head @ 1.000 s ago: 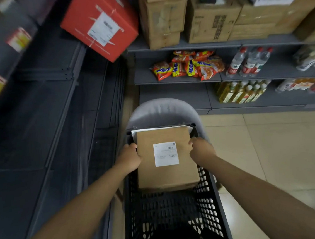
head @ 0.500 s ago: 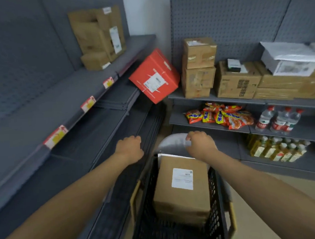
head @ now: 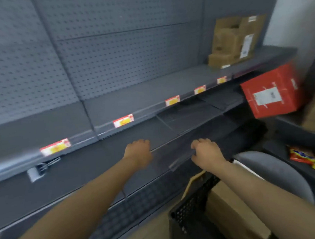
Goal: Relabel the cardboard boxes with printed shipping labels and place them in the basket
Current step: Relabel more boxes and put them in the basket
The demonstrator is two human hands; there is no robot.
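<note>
Currently we take the black basket (head: 194,200) as our landmark. It sits low on the floor at our right, and one plain cardboard box (head: 232,218) lies inside it, touching the near wall; we judge it lies flat so that further boxes can be stacked on it. Its label is not in view from this angle.

Both our hands hang in the air above and left of the basket, in front of the grey shelving (head: 132,95). Left hand (head: 137,154): fingers loosely curled, holding nothing. Right hand (head: 206,152): just above the basket's far corner, fingers loosely curled too, nothing in them. Neither hand touches the shelf, as far as the blur allows.

Remaining stock, relative to the basket: a red box (head: 271,94) well above and beyond it, tilted against the shelf end, a white label on its facing side; a stack of brown boxes (head: 235,39) higher still on the top shelf, upright, with a label strip on one side. Snack packets (head: 312,159) lie on a low shelf to the basket's right.

Judgement: one box placed; hands free so as to take the next box, likely from the shelf.
</note>
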